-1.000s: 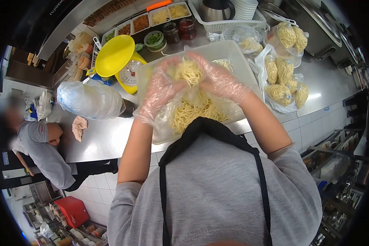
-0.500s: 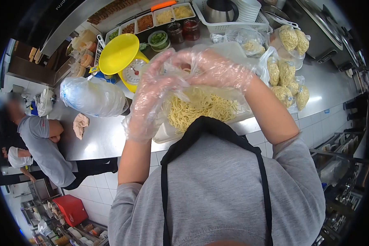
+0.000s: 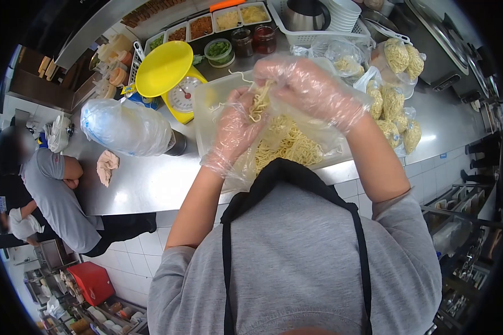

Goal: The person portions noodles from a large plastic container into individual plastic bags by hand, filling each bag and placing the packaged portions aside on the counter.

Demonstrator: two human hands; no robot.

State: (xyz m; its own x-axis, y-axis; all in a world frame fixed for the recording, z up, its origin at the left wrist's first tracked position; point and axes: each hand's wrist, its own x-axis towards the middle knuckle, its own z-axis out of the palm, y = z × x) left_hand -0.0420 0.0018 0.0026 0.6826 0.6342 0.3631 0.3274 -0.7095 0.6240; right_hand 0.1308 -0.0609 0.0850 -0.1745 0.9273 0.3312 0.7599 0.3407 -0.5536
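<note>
In clear plastic gloves, both my hands are raised over a translucent tub of yellow noodles. A small bunch of noodles hangs between them. My left hand is closed on the lower part of this bunch. My right hand pinches its upper end, with a loose strand sticking out to the left. Under my right hand, a clear plastic sheet or bag lies over part of the tub. My apron hides the tub's near side.
A yellow scale, a plastic-wrapped stack and a pinkish cloth are on the left. Bagged noodles sit right. Behind are a cup of chopped greens, jars and topping trays. A co-worker stands left.
My hands have parted slightly and now hold a bunch of noodles between them. My left hand has shifted right and turned. More of the tub's left side shows.
</note>
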